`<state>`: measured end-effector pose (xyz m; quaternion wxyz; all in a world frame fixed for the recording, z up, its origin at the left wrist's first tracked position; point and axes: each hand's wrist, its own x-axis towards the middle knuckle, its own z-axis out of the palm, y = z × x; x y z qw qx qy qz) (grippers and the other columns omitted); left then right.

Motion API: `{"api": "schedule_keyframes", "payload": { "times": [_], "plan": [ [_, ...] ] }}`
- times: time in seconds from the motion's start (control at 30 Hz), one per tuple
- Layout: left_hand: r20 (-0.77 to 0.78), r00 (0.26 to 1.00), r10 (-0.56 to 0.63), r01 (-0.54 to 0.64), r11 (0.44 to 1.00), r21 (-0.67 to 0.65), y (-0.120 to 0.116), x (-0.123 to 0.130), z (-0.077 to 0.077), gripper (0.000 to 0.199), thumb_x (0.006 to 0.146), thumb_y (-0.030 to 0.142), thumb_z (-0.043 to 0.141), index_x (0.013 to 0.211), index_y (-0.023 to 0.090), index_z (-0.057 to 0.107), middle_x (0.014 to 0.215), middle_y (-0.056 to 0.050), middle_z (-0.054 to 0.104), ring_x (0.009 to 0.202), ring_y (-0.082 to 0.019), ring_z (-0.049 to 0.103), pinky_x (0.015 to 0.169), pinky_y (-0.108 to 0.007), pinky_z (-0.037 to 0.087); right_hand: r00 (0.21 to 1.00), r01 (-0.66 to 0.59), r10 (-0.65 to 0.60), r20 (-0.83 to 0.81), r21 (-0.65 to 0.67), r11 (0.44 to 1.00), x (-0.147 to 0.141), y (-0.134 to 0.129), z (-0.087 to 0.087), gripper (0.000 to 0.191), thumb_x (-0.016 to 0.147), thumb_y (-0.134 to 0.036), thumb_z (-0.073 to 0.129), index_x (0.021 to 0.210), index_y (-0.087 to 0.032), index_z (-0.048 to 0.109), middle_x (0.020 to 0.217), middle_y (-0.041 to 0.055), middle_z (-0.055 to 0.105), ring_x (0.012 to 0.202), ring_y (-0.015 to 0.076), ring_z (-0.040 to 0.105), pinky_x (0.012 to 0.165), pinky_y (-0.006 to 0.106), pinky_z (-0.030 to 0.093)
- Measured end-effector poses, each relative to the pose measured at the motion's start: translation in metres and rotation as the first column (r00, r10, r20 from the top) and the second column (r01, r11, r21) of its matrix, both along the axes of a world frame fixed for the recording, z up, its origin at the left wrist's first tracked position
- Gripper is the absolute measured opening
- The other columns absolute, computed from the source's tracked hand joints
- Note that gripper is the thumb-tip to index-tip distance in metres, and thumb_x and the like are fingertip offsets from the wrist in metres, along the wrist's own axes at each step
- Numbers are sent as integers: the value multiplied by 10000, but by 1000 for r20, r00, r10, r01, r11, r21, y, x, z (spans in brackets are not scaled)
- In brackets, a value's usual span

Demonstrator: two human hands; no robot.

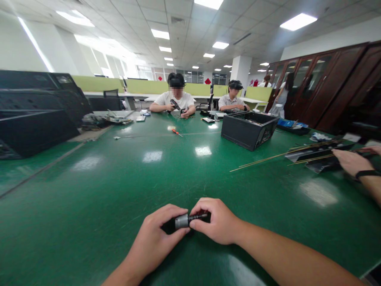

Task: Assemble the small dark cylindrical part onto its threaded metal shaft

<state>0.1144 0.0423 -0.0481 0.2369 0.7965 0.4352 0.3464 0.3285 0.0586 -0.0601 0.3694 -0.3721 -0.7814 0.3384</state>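
Note:
A small grey cylindrical part (181, 221) sits between the thumb and fingers of my left hand (156, 236), just above the near edge of the green table. From its right end runs a thin dark shaft (199, 216) with ring-like ridges. My right hand (218, 222) pinches that shaft close to the cylinder, its fingers curled around it. The two hands almost meet at the part. My fingers cover some of it, and its exact kind is unclear.
An orange-handled screwdriver (176, 132) lies mid-table (119, 190). Beyond stands a black metal case (241, 133). At right, another person's hand (354, 163) is over dark metal channels (320, 163) with thin rods (258, 162). Black cases (38, 131) stand left. Two people sit opposite.

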Motion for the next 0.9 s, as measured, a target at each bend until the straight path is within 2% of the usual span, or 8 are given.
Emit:
{"api": "schedule_keyframes", "payload": {
  "times": [0.9],
  "plan": [
    [1, 1000, 28, -28, 999, 44, -1, -3, -1, 211, 804, 243, 747, 1008, 286, 712, 937, 27, 721, 863, -151, 680, 780, -241, 530, 999, 34, -34, 18, 15, 999, 0, -2, 3, 71, 798, -223, 708, 857, -184, 712, 789, -5, 646, 732, 133, 590, 681, 247, 421]
  ]
}}
